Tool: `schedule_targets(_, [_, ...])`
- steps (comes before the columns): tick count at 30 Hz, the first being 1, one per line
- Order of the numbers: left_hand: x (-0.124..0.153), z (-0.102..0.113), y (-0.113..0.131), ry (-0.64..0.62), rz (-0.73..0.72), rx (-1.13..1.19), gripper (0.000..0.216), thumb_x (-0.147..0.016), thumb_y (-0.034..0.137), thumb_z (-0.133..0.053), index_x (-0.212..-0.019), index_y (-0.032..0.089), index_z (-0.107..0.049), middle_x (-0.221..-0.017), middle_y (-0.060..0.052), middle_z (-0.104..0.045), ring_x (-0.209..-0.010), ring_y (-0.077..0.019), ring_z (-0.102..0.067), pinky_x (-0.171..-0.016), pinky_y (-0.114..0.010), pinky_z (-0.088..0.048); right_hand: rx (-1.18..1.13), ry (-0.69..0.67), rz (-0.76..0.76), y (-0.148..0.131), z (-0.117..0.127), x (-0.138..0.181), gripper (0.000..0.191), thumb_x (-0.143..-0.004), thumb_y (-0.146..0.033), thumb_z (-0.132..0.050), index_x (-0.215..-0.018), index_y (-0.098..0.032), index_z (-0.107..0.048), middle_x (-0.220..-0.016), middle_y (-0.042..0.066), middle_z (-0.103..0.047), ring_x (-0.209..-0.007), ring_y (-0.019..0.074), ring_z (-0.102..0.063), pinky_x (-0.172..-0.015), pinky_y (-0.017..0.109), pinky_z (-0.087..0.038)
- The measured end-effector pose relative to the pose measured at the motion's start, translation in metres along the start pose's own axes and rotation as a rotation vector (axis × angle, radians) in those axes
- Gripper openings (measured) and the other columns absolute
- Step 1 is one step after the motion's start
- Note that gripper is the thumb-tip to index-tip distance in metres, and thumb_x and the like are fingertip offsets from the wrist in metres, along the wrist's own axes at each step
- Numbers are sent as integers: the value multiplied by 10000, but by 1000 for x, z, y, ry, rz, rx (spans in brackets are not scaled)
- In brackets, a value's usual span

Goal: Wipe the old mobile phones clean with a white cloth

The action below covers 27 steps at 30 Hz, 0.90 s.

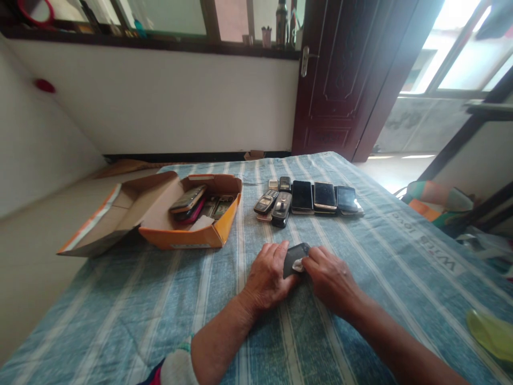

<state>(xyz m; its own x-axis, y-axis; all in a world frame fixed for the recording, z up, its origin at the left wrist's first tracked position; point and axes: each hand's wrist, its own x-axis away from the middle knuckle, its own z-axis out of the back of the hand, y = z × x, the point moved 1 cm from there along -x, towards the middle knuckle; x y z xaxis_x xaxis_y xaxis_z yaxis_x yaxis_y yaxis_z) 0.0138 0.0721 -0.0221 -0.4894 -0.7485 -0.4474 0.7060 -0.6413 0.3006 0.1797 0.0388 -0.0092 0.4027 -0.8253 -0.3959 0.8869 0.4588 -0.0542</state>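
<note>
A dark mobile phone (292, 261) lies between my hands, just above or on the striped cloth. My left hand (267, 275) is closed around its left side, the thumb along the near edge. In the fingers of my right hand (328, 275) is a small crumpled white tissue (298, 265), pressed against the phone's surface. Beyond my hands, older keypad phones (282, 208) lie in a loose cluster. To their right, smartphones (302, 195) are laid in a row of low stacks.
An open orange cardboard box (180, 239) stands at the left with several phones (188, 200) in it, its lid folded out leftward. The blue striped cloth (160, 321) covers the bed or table. A yellow-green item (491, 334) lies at the right edge. Behind is a dark red door (336, 80).
</note>
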Motion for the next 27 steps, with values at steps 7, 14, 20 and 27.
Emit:
schedule_targets(7, [1,2,1,-11,13,6,591,-730,308,-700,-1237,61,-521,-1064,-168,-649,-991,-311,-600,-906,-495,-515,-10,-16,-14,-1,4,-2,152,-860,-83,-556,-854,-213,-634,-790,20,-572,-731,182,-485,-585,286,-272])
schedule_targets(14, [2,1,-1,-12,15,9,585,-718,278,-686,-1238,72,-519,-1068,-158,-650,-995,-305,-599,-890,-486,-528,-19,-36,-18,-3,4,-1,178,-837,-55,-568,-759,-204,-625,-786,23,-571,-733,179,-485,-589,287,-274])
schedule_targets(20, [3,1,-1,-14,19,-1,591,-722,303,-693,-1241,80,-518,-1083,-160,-652,-1028,-319,-599,-918,-509,-514,-22,-16,-7,-3,2,0,179,-846,-66,-568,-744,-207,-608,-781,19,-559,-732,181,-487,-594,294,-281])
schedule_targets(27, [2,3,0,-15,16,4,575,-737,293,-676,-1245,77,-516,-1074,-169,-659,-1013,-324,-612,-910,-521,-514,7,-13,1,-6,3,-1,168,-832,-79,-608,-886,-233,-647,-798,20,-567,-733,190,-493,-590,291,-283])
